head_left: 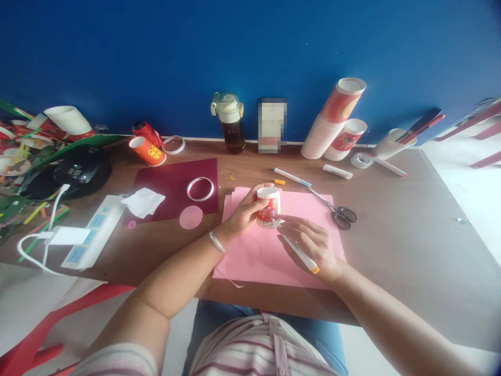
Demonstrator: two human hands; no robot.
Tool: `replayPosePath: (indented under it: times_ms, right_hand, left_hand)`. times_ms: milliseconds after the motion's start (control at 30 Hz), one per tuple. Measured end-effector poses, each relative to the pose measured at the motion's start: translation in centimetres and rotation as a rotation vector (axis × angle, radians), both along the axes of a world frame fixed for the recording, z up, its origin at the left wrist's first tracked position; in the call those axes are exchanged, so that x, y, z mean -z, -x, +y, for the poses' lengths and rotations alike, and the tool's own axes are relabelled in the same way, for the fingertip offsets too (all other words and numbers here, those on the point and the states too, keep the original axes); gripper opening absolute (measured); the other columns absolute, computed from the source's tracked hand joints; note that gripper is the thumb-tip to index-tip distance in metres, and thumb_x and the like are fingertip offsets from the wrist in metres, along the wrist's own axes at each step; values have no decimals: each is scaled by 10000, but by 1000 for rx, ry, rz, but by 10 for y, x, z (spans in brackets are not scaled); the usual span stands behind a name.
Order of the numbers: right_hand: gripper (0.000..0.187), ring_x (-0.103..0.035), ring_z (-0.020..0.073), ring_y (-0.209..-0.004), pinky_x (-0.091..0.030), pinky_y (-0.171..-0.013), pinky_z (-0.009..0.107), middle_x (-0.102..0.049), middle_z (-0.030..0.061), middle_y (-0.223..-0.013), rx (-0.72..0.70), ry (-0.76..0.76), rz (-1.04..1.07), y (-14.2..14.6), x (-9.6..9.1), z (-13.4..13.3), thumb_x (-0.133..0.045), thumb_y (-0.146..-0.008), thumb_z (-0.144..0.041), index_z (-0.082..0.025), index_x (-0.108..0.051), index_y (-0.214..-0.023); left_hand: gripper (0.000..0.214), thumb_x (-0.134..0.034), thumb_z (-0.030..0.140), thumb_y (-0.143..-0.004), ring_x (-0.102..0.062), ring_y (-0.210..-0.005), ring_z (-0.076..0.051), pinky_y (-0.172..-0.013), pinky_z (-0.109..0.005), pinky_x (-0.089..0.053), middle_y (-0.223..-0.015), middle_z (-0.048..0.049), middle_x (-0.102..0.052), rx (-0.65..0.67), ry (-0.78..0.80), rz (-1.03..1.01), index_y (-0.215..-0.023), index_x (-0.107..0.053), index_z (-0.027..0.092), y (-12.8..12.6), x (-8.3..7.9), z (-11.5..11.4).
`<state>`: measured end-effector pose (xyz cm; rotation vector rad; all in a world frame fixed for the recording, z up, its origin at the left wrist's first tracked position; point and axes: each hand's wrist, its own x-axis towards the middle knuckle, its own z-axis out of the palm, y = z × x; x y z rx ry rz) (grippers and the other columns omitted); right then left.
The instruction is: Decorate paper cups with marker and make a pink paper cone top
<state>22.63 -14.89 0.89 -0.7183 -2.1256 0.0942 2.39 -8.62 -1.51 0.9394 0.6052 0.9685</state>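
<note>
My left hand (247,213) is wrapped around a red and white printed paper cup (268,201), upright above the pink paper. Scalloped dark lines run around the cup's pale lower band. With fingertips pinched, my right hand (311,237) holds a small white star-shaped piece (276,223) against or just in front of the cup's lower side. A white marker (299,253) with an orange end is under my right hand; whether the hand grips it or it lies on the paper, I cannot tell. Pink paper sheets (242,261) lie beneath both hands.
Scissors (342,215) lie to the right, an orange cap (279,182) and another marker (293,177) beyond the cup. A maroon sheet (176,180) bears a white ring (200,189). Behind stand a bottle (233,125) and stacked cups (323,133); a power strip (94,232) is left.
</note>
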Motion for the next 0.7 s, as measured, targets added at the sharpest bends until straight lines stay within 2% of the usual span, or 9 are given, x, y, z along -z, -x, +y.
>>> replayPosePath:
  times_ms: [100, 233, 300, 433, 567, 700]
  right_hand:
    - [277, -737, 288, -1097, -652, -833, 415, -789, 135, -995, -47, 8, -5, 2, 2, -1, -656, -906, -68, -122, -647, -1178]
    - [255, -732, 289, -1113, -655, -840, 417, -789, 144, -1031, -94, 12, -37, 4, 4, -2, -619, -926, -62, -104, -651, -1175]
    - [259, -720, 291, -1140, -650, -851, 420, -781, 158, -1064, -112, 23, -51, 4, 4, -3, -591, -936, -53, -96, -647, -1185]
    - [270, -730, 269, -1086, -643, -821, 413, -773, 155, -1054, -108, 12, -39, 3, 3, -2, -576, -950, -64, -119, -633, -1208]
    - [300, -739, 243, -913, -623, -740, 379, -759, 128, -942, -62, -29, -10, 2, 0, -3, -636, -909, -65, -125, -630, -1202]
    - [350, -691, 202, -745, -581, -648, 341, -727, 80, -852, 17, -27, 15, 2, -1, -2, -628, -892, -47, -164, -615, -1221]
  left_hand:
    - [477, -696, 409, -884, -614, -1017, -225, -885, -355, -469, -1207, -93, -638, -25, 7, 37, -1303, -571, 220, 0, -3, -2]
    - [556, -738, 441, -850, -618, -812, -186, -766, -329, -460, -910, -25, -639, -1, 1, 86, -1309, -513, 223, -1, -6, -4]
    - [563, -739, 444, -851, -611, -778, -180, -739, -324, -459, -863, -11, -620, 4, -3, 92, -1304, -492, 220, -1, -6, -4]
    - [497, -712, 428, -884, -602, -837, -166, -739, -295, -456, -975, -29, -613, -37, 14, 111, -1291, -512, 224, 0, -5, -3]
    - [407, -680, 420, -912, -587, -918, -172, -779, -287, -455, -1061, -43, -605, -66, 56, 86, -1249, -575, 218, 0, -4, -1]
    - [416, -683, 420, -909, -584, -959, -188, -800, -298, -458, -1104, -62, -612, -60, 79, 73, -1258, -605, 209, -1, -2, -1]
